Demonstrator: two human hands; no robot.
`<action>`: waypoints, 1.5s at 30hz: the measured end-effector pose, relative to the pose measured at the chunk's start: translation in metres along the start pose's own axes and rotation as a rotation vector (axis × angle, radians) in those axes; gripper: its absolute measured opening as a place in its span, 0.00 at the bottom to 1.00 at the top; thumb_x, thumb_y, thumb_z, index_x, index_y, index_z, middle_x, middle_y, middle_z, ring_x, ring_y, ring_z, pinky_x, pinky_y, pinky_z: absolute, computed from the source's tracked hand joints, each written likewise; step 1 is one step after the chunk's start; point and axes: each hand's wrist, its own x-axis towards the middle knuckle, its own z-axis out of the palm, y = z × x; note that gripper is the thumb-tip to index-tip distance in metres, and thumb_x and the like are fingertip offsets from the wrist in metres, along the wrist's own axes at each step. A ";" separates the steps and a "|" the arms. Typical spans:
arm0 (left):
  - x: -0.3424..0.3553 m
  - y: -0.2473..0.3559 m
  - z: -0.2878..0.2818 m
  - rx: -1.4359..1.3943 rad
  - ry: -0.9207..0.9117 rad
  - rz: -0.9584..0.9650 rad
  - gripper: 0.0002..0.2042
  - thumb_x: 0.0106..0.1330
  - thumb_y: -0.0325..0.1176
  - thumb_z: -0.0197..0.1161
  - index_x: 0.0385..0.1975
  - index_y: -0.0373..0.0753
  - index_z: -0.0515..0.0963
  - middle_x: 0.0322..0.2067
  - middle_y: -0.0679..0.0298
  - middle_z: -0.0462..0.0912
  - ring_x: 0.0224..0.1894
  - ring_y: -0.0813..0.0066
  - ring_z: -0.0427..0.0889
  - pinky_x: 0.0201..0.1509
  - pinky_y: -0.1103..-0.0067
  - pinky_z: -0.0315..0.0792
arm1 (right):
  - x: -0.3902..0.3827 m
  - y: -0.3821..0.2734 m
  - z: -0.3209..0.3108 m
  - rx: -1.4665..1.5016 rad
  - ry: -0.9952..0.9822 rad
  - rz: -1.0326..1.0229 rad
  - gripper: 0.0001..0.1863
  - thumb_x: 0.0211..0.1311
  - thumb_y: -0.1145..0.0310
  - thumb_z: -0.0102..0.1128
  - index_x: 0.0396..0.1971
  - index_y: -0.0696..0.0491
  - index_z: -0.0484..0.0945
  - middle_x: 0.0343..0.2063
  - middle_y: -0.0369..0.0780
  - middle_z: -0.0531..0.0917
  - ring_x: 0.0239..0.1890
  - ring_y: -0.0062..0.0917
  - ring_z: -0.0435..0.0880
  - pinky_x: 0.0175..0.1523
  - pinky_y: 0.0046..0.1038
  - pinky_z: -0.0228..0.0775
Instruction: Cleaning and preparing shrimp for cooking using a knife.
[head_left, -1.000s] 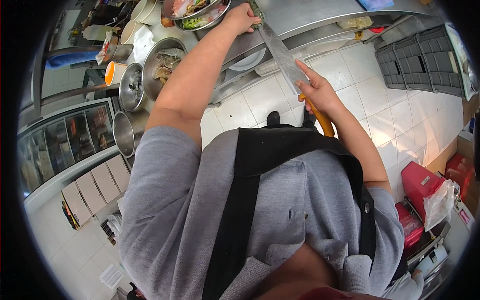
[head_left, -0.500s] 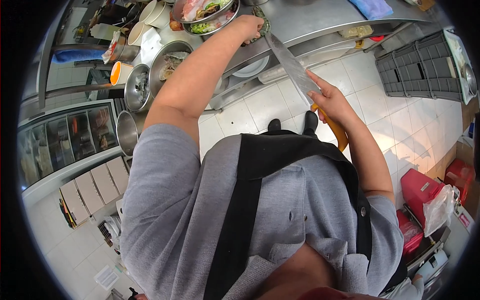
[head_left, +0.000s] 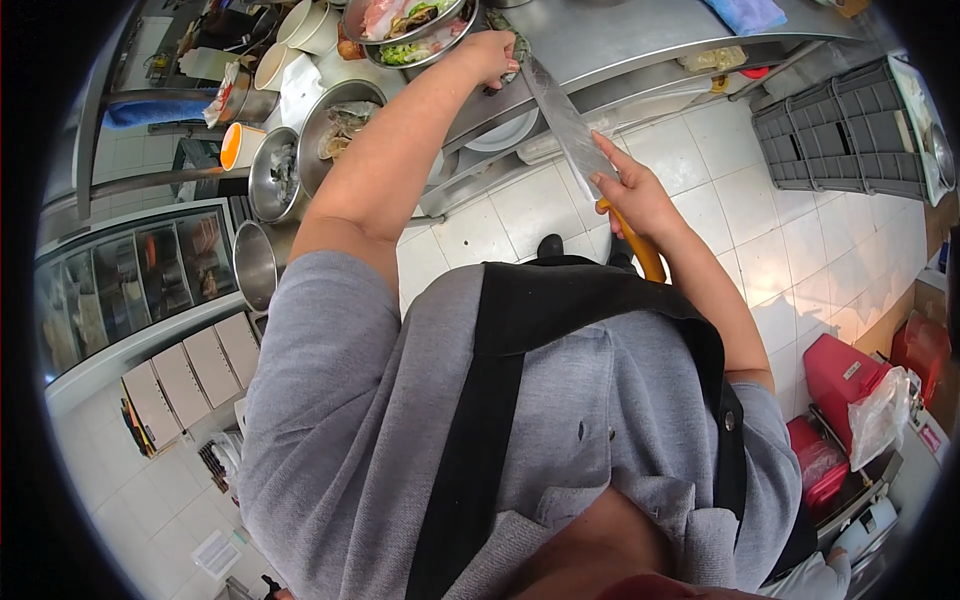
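Fabric of a black apron (head_left: 600, 305) covers your grey shirt (head_left: 555, 400), closest to you. Past it, your right hand (head_left: 632, 195) is closed around the yellow handle of a broad knife (head_left: 568, 128), thumb laid on the blade and index finger stretched along it. The blade slants away from you and leftward, up over the front edge of the steel tabletop (head_left: 620, 40).

On your left, beside your left forearm (head_left: 390, 140), stand a metal pot (head_left: 258, 265), a small metal bowl (head_left: 262, 185) with grey pieces and a larger metal bowl (head_left: 318, 120) with pale brown food. Below the front edge, a white plate (head_left: 505, 130) shows.

Just behind that edge, your left hand (head_left: 492, 58) curls tightly on a mottled dark-green item (head_left: 518, 48); partly covered, it cannot be identified. The knife's tip ends right at it, and whether the two touch is unclear.

Left of that hand, two overlapping metal bowls (head_left: 366, 38) hold pink flesh and greens. Toward the tabletop's right end lies a blue cloth (head_left: 748, 14).
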 end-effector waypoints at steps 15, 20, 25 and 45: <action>0.013 -0.016 -0.005 0.075 -0.030 0.109 0.09 0.60 0.31 0.61 0.26 0.39 0.66 0.22 0.63 0.76 0.20 0.75 0.79 0.20 0.77 0.68 | 0.000 -0.013 -0.030 -0.166 -0.037 -0.046 0.28 0.63 0.70 0.50 0.64 0.38 0.58 0.19 0.38 0.75 0.10 0.14 0.67 0.16 0.18 0.63; 0.014 -0.012 -0.003 0.060 -0.043 0.133 0.10 0.61 0.32 0.61 0.26 0.40 0.65 0.21 0.63 0.75 0.19 0.76 0.79 0.20 0.77 0.67 | 0.018 -0.018 -0.036 -0.184 -0.056 -0.070 0.29 0.62 0.71 0.49 0.64 0.39 0.59 0.19 0.39 0.75 0.10 0.14 0.67 0.16 0.18 0.65; 0.000 -0.005 -0.004 -0.026 -0.027 -0.028 0.10 0.61 0.33 0.60 0.26 0.39 0.66 0.21 0.63 0.76 0.19 0.75 0.79 0.20 0.77 0.68 | 0.014 -0.005 -0.032 -0.107 -0.075 -0.090 0.29 0.63 0.70 0.49 0.64 0.39 0.57 0.19 0.39 0.74 0.11 0.14 0.67 0.16 0.18 0.65; -0.027 0.002 0.041 -0.560 0.452 -0.004 0.21 0.53 0.42 0.70 0.31 0.32 0.68 0.25 0.66 0.76 0.24 0.81 0.74 0.22 0.84 0.70 | -0.011 0.006 -0.031 -0.565 0.143 -0.281 0.29 0.62 0.70 0.50 0.63 0.36 0.58 0.18 0.43 0.76 0.17 0.30 0.75 0.26 0.30 0.69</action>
